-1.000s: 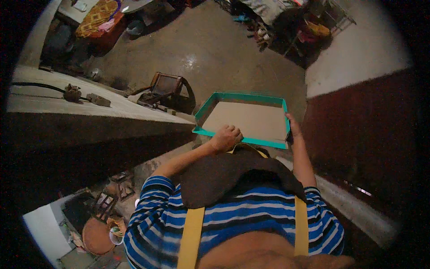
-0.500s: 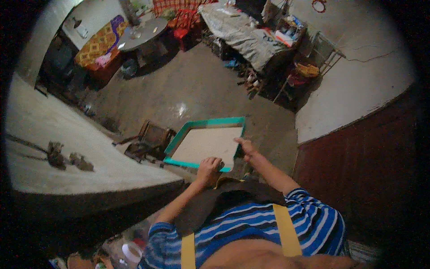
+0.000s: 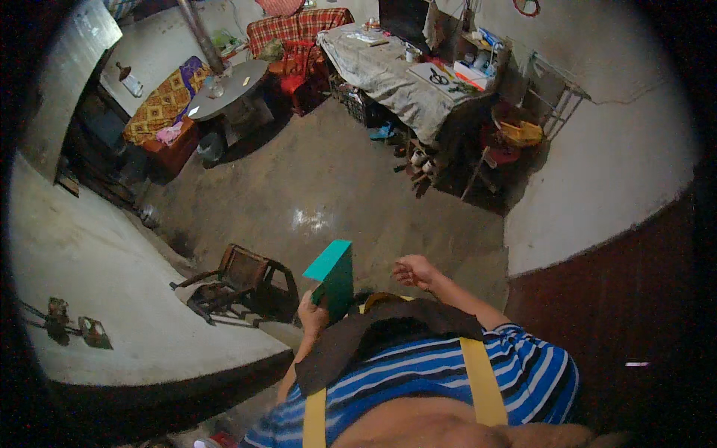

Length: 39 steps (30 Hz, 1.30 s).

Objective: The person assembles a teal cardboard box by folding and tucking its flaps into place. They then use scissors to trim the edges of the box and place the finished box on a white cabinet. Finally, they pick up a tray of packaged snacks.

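My left hand (image 3: 314, 315) grips the edge of a shallow green box lid (image 3: 340, 280), which is tilted up on its side close to my apron. Its pale inside is turned out of sight; only green outer faces show. Apart from it, to the right, my right hand (image 3: 415, 272) hangs in the air over the floor. Its fingers are loosely bent, and nothing shows in them.
A dark wooden chair (image 3: 243, 278) stands at the left wall, near the box lid. Farther off are a cloth-covered table (image 3: 396, 82), a grey oval table (image 3: 237, 89) and a red chair (image 3: 299, 81). A dark red panel (image 3: 597, 299) lines the right wall.
The box lid has swung from lying flat, pale inside upward, to standing on edge at the left. My right hand has let go of it. The view has tilted up somewhat.
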Motion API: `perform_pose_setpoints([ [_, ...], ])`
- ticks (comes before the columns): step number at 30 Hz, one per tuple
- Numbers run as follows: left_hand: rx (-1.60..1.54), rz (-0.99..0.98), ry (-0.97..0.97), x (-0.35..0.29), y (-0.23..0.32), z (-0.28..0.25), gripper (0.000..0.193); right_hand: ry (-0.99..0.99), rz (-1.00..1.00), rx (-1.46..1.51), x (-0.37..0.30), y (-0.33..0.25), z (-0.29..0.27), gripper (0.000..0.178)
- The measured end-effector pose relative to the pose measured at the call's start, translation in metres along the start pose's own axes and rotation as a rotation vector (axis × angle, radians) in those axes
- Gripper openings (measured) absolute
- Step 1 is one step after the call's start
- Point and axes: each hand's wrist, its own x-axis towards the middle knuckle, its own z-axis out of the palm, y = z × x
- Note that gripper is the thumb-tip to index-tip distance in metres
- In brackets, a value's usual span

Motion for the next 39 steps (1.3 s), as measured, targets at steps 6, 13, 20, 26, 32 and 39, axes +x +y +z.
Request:
perform_pose_setpoints([
  [6, -0.222, -0.148, 0.175, 0.062, -0.019, 0.012, 0.024, 0.181, 0.001, 0.046, 0.049, -0.048, -0.078, 0.019],
  [13, -0.167, 0.048, 0.238, 0.16, -0.05, 0.018, 0.02, 0.176, -0.033, -0.113, 0.12, -0.127, -0.081, 0.014],
  [20, 0.003, 0.154, 0.305, 0.231, -0.009, 0.036, 0.017, 0.132, -0.186, -0.251, 0.209, -0.244, -0.111, 0.014],
  [26, 0.086, 0.059, 0.33, 0.258, 0.015, 0.126, 0.022, 0.144, -0.25, -0.317, 0.335, -0.372, -0.209, 0.01],
  [32, 0.202, -0.392, 0.5, 0.265, 0.048, 0.25, 0.034, 0.278, -0.383, -0.438, 0.52, -0.535, -0.403, 0.024],
  [39, 0.205, -0.351, 0.441, 0.314, 0.171, 0.252, 0.023, 0.645, -0.555, -1.513, 0.61, -0.674, -0.497, 0.046],
])
